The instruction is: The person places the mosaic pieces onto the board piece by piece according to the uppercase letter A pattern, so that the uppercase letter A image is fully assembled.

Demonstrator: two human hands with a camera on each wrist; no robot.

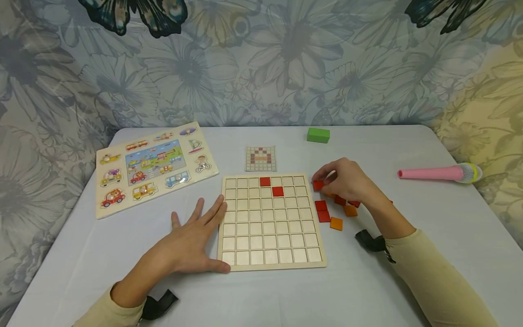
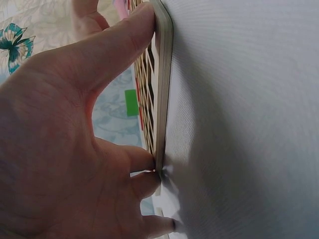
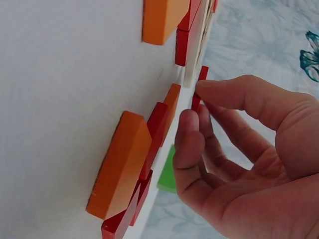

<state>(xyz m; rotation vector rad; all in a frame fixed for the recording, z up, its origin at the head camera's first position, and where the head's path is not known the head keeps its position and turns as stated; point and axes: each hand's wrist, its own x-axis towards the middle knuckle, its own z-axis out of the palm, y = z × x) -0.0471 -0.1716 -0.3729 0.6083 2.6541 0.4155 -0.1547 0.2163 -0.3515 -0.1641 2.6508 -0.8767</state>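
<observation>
A pale wooden grid board (image 1: 275, 267) lies flat at the middle of the table, with one red tile (image 1: 265, 181) in its top row and another red tile (image 1: 278, 191) in the row below. My left hand (image 1: 189, 247) is spread along the board's left side, its thumb at the near corner and fingertips at the edge. Just beyond the board's right side, my right hand (image 1: 347, 179) pinches a red square tile (image 3: 203, 73) between thumb and fingers. Below that hand lie loose tiles, among them a red one (image 1: 321, 205) and an orange one (image 1: 337, 223).
Behind the board lies a small pattern card (image 1: 260, 159). A green block (image 1: 318, 135) sits at the table's back edge. To the left is a vehicle picture puzzle (image 1: 155, 161); to the right, a pink toy microphone (image 1: 431, 173). Flowered cloth (image 1: 286, 59) hangs behind the table.
</observation>
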